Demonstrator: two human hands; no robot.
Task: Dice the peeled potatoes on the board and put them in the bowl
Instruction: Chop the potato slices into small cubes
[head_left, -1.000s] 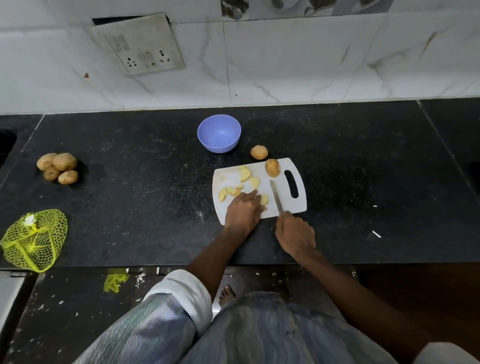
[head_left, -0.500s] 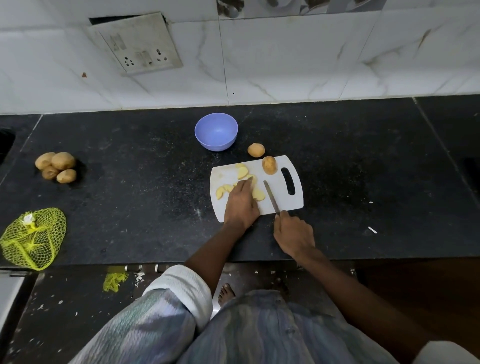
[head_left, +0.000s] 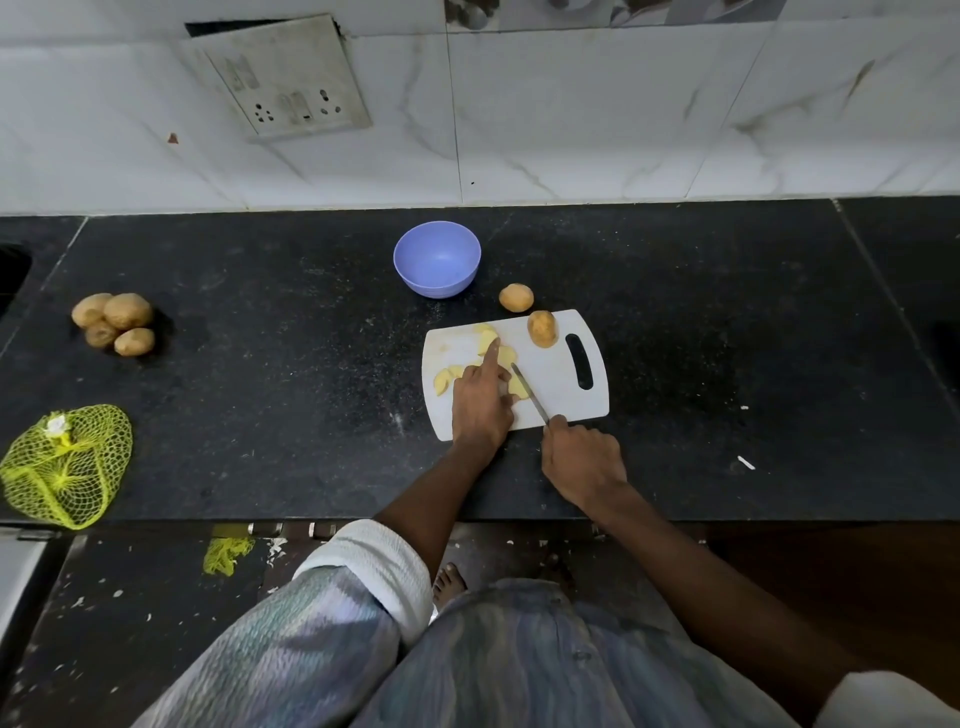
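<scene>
- Right hand (head_left: 582, 462) grips the knife (head_left: 530, 392), blade angled toward 11 o'clock.
- Left hand (head_left: 480, 397) rests on the potato slices (head_left: 491, 345), forefinger extended.
- Board (head_left: 550, 395): slices only, no dice yet; one whole potato (head_left: 542, 328) at 1 o'clock.
- Bowl (head_left: 436, 258), 11 o'clock, looks empty.

A home kitchen: dark stone bench (head_left: 260, 364), marble wall tiles (head_left: 571, 130), cutting board (head_left: 550, 374), potatoes (head_left: 117, 322).
</scene>
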